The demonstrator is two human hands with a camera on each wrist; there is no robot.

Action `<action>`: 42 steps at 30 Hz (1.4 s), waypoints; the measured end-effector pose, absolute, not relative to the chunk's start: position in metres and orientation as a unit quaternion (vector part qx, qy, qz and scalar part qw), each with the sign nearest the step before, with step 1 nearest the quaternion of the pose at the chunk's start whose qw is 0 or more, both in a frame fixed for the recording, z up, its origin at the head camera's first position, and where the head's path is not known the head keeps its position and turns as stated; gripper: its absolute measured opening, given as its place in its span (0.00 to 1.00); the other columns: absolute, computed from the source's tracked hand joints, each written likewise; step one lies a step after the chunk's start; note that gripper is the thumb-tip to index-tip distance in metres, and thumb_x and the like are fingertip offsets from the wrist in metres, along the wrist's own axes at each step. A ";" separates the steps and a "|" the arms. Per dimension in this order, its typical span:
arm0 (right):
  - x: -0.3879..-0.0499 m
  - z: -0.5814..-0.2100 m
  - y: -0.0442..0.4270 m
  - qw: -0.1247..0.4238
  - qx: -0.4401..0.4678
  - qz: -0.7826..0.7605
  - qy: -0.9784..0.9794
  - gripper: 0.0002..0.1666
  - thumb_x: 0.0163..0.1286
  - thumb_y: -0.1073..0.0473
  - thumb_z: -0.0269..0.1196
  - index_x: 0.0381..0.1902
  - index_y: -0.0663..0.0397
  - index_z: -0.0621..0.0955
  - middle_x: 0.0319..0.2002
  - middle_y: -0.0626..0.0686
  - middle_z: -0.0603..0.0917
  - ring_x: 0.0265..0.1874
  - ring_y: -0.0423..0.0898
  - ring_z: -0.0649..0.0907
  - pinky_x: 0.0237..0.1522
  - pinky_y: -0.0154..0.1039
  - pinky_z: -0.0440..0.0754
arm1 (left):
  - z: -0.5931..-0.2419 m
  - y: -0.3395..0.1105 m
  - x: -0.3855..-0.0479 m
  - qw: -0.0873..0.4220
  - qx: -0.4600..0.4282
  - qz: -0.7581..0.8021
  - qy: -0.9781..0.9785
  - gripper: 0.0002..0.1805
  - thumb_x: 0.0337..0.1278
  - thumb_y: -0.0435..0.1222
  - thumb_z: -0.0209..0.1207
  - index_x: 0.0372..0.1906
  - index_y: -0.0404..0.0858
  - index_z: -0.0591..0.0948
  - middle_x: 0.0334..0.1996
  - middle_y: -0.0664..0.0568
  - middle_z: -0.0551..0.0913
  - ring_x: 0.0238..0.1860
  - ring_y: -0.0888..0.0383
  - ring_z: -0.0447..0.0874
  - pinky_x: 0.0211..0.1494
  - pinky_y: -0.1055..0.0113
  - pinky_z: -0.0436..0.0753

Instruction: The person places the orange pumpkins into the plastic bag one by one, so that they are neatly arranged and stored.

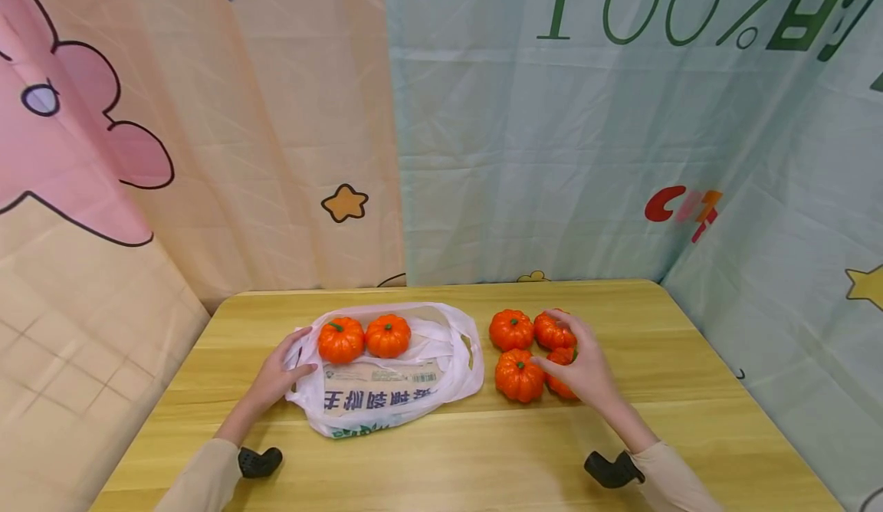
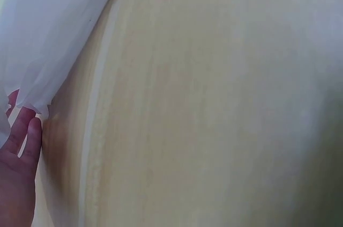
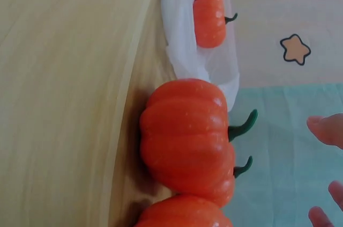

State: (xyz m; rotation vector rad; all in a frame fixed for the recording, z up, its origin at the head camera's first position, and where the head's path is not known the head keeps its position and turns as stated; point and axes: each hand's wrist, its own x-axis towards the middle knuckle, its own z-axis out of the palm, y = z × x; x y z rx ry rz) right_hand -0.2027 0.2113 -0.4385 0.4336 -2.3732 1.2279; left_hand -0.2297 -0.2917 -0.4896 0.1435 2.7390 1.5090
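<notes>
A white plastic bag (image 1: 451, 374) lies on the table with two small orange pumpkins, a left one (image 1: 341, 340) and a right one (image 1: 388, 336), on its upper part. My left hand (image 1: 276, 374) touches the bag's left edge with fingers and thumb spread; in the left wrist view, plastic (image 2: 53, 28) partly covers its fingertips. To the bag's right, several more pumpkins stand in a cluster, among them a front one (image 1: 520, 375) and a back one (image 1: 511, 329). Above the cluster's right side, my right hand (image 1: 582, 362) spreads its fingers. The right wrist view shows its fingertips apart from the nearest pumpkin (image 3: 185, 136).
The wooden table (image 1: 441, 474) has its far edge against hanging printed cloth (image 1: 524, 152). Printed lettering (image 1: 375, 399) shows on the bag's front. A black wrist mount (image 1: 260, 463) sits on the left forearm and another mount (image 1: 612, 469) on the right.
</notes>
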 end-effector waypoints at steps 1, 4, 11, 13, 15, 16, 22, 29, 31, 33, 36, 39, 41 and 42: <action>-0.202 -0.439 0.215 0.218 0.156 0.442 -0.856 0.45 0.43 0.64 0.78 0.62 0.55 0.73 0.59 0.60 0.75 0.55 0.56 0.73 0.57 0.58 0.70 | -0.489 -0.292 -0.230 0.004 0.047 0.482 0.875 0.39 0.59 0.34 0.60 0.73 0.38 0.57 0.74 0.32 0.51 0.72 0.31 0.48 0.70 0.29 0.48; -0.200 -0.443 0.226 0.222 0.154 0.433 -0.860 0.45 0.43 0.64 0.78 0.61 0.58 0.73 0.59 0.60 0.75 0.56 0.54 0.72 0.56 0.55 0.69 | -0.488 -0.292 -0.229 0.001 0.049 0.483 0.874 0.39 0.58 0.33 0.61 0.73 0.38 0.57 0.73 0.32 0.52 0.72 0.31 0.49 0.70 0.29 0.48; -0.190 -0.459 0.247 0.198 0.130 0.405 -0.883 0.46 0.42 0.62 0.79 0.60 0.61 0.73 0.57 0.63 0.75 0.56 0.57 0.69 0.55 0.61 0.68 | -0.489 -0.292 -0.229 -0.002 0.048 0.478 0.877 0.38 0.58 0.32 0.61 0.72 0.38 0.58 0.73 0.32 0.52 0.73 0.31 0.48 0.71 0.31 0.48; -0.185 -0.463 0.251 0.179 0.113 0.407 -0.889 0.47 0.42 0.60 0.79 0.61 0.59 0.72 0.59 0.63 0.73 0.57 0.59 0.68 0.55 0.63 0.67 | -0.490 -0.292 -0.230 -0.001 0.045 0.476 0.878 0.38 0.58 0.32 0.61 0.72 0.38 0.58 0.73 0.32 0.52 0.72 0.31 0.49 0.70 0.30 0.48; -0.182 -0.468 0.255 0.159 0.095 0.414 -0.891 0.48 0.44 0.59 0.78 0.63 0.57 0.71 0.61 0.62 0.72 0.59 0.60 0.67 0.56 0.64 0.66 | -0.491 -0.292 -0.230 0.002 0.043 0.476 0.879 0.38 0.58 0.32 0.60 0.73 0.39 0.58 0.74 0.32 0.52 0.72 0.31 0.49 0.70 0.30 0.48; -0.181 -0.469 0.257 0.148 0.086 0.417 -0.893 0.48 0.44 0.58 0.78 0.64 0.56 0.70 0.62 0.62 0.71 0.60 0.61 0.66 0.56 0.64 0.66 | -0.491 -0.292 -0.230 0.002 0.042 0.475 0.879 0.38 0.58 0.33 0.60 0.73 0.39 0.58 0.74 0.32 0.52 0.72 0.31 0.49 0.70 0.30 0.48; -0.183 -0.476 0.266 0.111 0.059 0.426 -0.896 0.50 0.47 0.55 0.77 0.66 0.57 0.67 0.64 0.66 0.67 0.60 0.64 0.67 0.58 0.63 0.67 | -0.491 -0.293 -0.229 0.001 0.041 0.476 0.878 0.38 0.58 0.33 0.61 0.73 0.39 0.58 0.73 0.32 0.52 0.72 0.31 0.50 0.70 0.30 0.48; -0.186 -0.480 0.267 0.080 0.054 0.453 -0.886 0.49 0.50 0.59 0.75 0.67 0.63 0.64 0.64 0.69 0.67 0.58 0.67 0.72 0.60 0.63 0.70 | -0.493 -0.293 -0.230 -0.003 0.045 0.470 0.882 0.38 0.58 0.35 0.61 0.72 0.40 0.59 0.73 0.32 0.52 0.72 0.31 0.49 0.69 0.29 0.48; -0.187 -0.481 0.267 0.072 0.052 0.460 -0.884 0.49 0.51 0.60 0.74 0.67 0.64 0.63 0.64 0.69 0.67 0.58 0.68 0.72 0.59 0.64 0.71 | -0.493 -0.293 -0.231 -0.002 0.044 0.472 0.881 0.38 0.59 0.35 0.60 0.72 0.40 0.59 0.74 0.33 0.52 0.72 0.31 0.48 0.69 0.29 0.48; -0.188 -0.481 0.266 0.067 0.054 0.465 -0.881 0.48 0.51 0.60 0.74 0.67 0.64 0.63 0.63 0.70 0.67 0.57 0.68 0.73 0.58 0.63 0.73 | -0.494 -0.294 -0.231 0.000 0.043 0.472 0.880 0.38 0.59 0.36 0.60 0.73 0.41 0.58 0.74 0.33 0.51 0.72 0.31 0.48 0.69 0.29 0.47; -0.189 -0.482 0.267 0.060 0.059 0.469 -0.879 0.47 0.52 0.61 0.73 0.67 0.65 0.64 0.63 0.71 0.68 0.56 0.69 0.74 0.56 0.58 0.76 | -0.494 -0.294 -0.232 -0.001 0.043 0.473 0.880 0.38 0.59 0.36 0.60 0.73 0.41 0.58 0.74 0.33 0.51 0.72 0.31 0.48 0.69 0.29 0.47; -0.190 -0.482 0.268 0.052 0.059 0.464 -0.882 0.46 0.52 0.60 0.73 0.67 0.63 0.65 0.62 0.71 0.68 0.55 0.67 0.76 0.53 0.52 0.77 | -0.494 -0.294 -0.232 -0.002 0.044 0.471 0.881 0.37 0.59 0.37 0.60 0.72 0.41 0.59 0.74 0.34 0.52 0.72 0.31 0.48 0.69 0.29 0.48; -0.191 -0.483 0.270 0.047 0.057 0.459 -0.885 0.46 0.52 0.60 0.73 0.67 0.62 0.65 0.63 0.70 0.68 0.55 0.66 0.76 0.53 0.50 0.77 | -0.494 -0.294 -0.231 -0.004 0.045 0.470 0.881 0.37 0.59 0.37 0.60 0.72 0.41 0.59 0.74 0.34 0.53 0.72 0.31 0.49 0.69 0.29 0.48; -0.191 -0.483 0.270 0.043 0.056 0.458 -0.886 0.47 0.52 0.59 0.73 0.67 0.61 0.65 0.63 0.69 0.68 0.55 0.66 0.76 0.53 0.50 0.77 | -0.494 -0.294 -0.231 -0.004 0.046 0.470 0.882 0.37 0.59 0.37 0.60 0.72 0.40 0.59 0.74 0.34 0.53 0.72 0.31 0.49 0.69 0.29 0.48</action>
